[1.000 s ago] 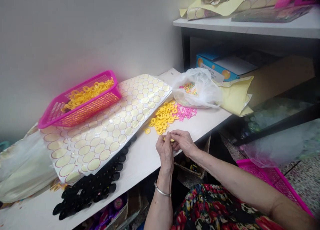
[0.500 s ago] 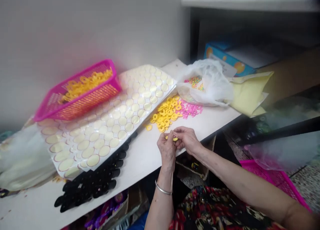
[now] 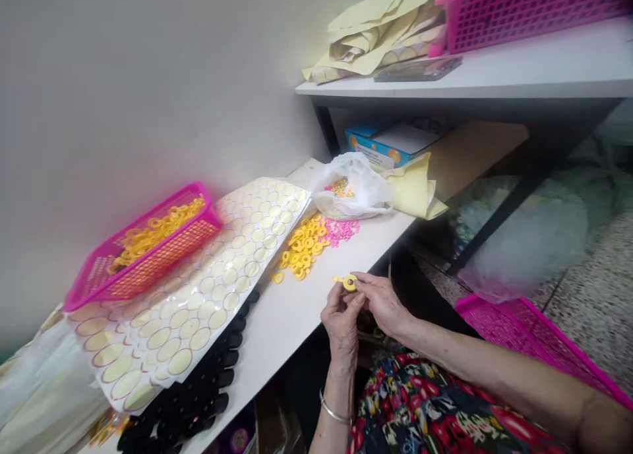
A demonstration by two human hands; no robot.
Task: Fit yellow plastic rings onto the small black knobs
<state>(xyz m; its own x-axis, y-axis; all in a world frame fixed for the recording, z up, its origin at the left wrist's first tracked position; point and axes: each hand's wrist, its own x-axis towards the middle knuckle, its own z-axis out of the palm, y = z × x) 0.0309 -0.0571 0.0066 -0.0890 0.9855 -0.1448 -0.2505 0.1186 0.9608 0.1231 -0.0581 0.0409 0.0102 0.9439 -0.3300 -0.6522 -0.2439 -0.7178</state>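
Close to the table's front edge, both hands meet at a small yellow round plastic piece with a narrow tab and a dark centre. My left hand grips it from below and the left, fingers curled. Thumb and fingers of my right hand pinch its right side. Beyond the hands lies a heap of yellow ring-shaped pieces. Small pink beads are spread beside that heap. A white plastic bag behind them holds tiny multicoloured bits.
At left, a pink basket of yellow pieces rests on sheets of round cream stickers. Black strips lie along the sheets' edge. A shelf rises at the back right. Another pink basket is on the floor.
The view has swung up and to the right, bringing more of the shelf in. The yellow piece has come up clear of the fingertips, its round face and tab now showing.
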